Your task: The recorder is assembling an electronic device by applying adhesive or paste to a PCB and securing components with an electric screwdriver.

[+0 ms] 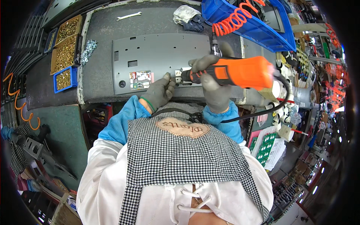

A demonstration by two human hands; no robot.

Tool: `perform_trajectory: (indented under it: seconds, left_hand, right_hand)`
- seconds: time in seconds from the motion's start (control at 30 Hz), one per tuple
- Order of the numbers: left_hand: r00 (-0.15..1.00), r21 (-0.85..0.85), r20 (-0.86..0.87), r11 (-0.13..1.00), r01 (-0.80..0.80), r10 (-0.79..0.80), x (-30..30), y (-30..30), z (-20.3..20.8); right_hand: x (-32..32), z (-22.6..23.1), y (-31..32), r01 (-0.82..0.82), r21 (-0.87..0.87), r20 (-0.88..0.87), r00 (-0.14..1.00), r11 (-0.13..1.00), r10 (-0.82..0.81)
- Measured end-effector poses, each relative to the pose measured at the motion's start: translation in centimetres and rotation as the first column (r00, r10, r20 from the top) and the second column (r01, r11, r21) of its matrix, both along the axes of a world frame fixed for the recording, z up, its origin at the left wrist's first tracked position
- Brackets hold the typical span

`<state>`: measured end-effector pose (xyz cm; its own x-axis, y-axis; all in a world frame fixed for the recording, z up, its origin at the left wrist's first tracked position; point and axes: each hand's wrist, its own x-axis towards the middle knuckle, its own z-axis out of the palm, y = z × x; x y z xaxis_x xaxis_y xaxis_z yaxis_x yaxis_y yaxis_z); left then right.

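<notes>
A flat dark-grey metal panel (161, 47) with several cut-outs lies on the workbench in front of me. My right hand (215, 92), in a grey glove, is wrapped round an orange and black power screwdriver (247, 71). The tool is held nearly level, its nose pointing left at a small silvery metal part (178, 76) by the panel's near edge. Beside that nose is my left hand (159, 92), also gloved, with fingers pinched together; whatever sits between them is hidden. A circuit board (141, 80) rests on the panel just left of this hand.
Left on the bench are boxes of brass-coloured fasteners (64, 58), a small blue bin (65, 79) and loose silver screws (89, 51). A wrench (129, 16) and a cloth (186, 15) lie behind the panel. A blue crate (258, 33) stands far right, crossed by a coiled orange-red hose (234, 20).
</notes>
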<state>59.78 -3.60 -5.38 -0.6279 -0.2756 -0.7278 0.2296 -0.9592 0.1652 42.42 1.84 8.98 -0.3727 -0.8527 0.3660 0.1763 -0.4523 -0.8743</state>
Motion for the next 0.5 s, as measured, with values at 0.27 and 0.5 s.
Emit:
perform_trajectory:
  seconds: [0.27, 0.5]
  left_hand:
    - [0.986, 0.073, -0.168, 0.997, -0.005, 0.017, -0.9, 0.3, 0.4]
    - [0.995, -0.057, -0.090, 0.998, -0.037, 0.032, -1.4, 1.0, 1.0]
  right_hand:
    - [-0.9, -0.4, 1.7, 0.145, 0.063, 0.113, 0.982, 0.987, -0.152]
    - [-0.9, -0.9, 2.3, 0.344, 0.091, 0.215, 0.909, 0.934, -0.356]
